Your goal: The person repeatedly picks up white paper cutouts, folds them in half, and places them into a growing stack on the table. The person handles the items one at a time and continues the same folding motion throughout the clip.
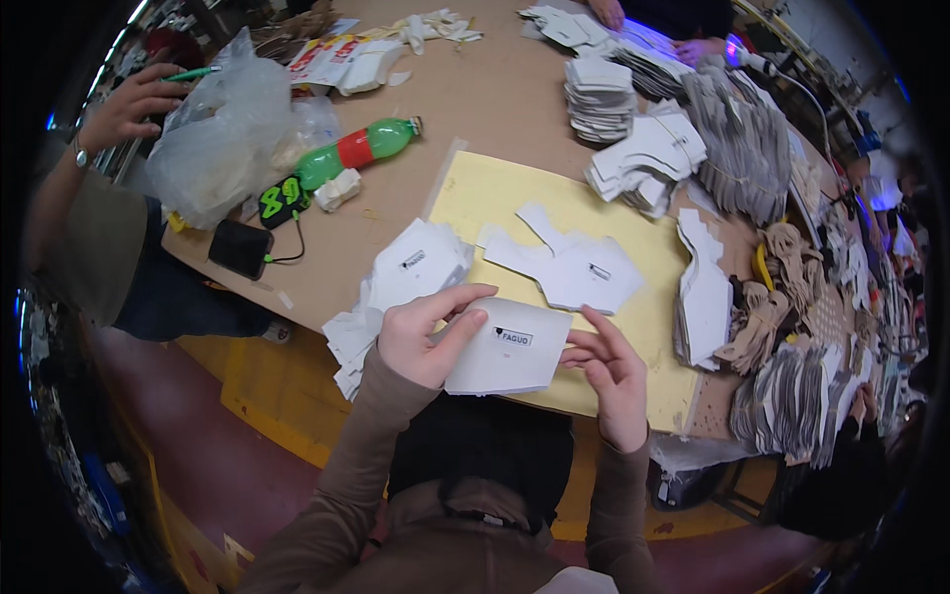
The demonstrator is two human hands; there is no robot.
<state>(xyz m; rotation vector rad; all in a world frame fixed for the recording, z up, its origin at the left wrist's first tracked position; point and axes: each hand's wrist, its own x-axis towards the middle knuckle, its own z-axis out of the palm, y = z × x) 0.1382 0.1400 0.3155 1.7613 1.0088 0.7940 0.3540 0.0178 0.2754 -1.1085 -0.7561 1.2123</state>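
Observation:
My left hand (424, 335) pinches a flat white cut piece (507, 368) with a small dark printed mark, its thumb lying on top. At the piece's right edge is my right hand (616, 384), its fingers apart and the fingertips close to that edge; whether they touch it I cannot tell. Beyond the hands, more white cut pieces (584, 269) with the same kind of mark lie overlapping on a yellow sheet (653, 342). A loose pile of marked white pieces (421, 259) lies just past my left hand.
Stacks of white pieces (600, 99) and grey pieces (742, 148) fill the table's right side, beside tan bundles (782, 257). At left are a green bottle (386, 139), a plastic bag (223, 139) and a black power bank (240, 248). Another person's hand (139, 104) holds a green pen.

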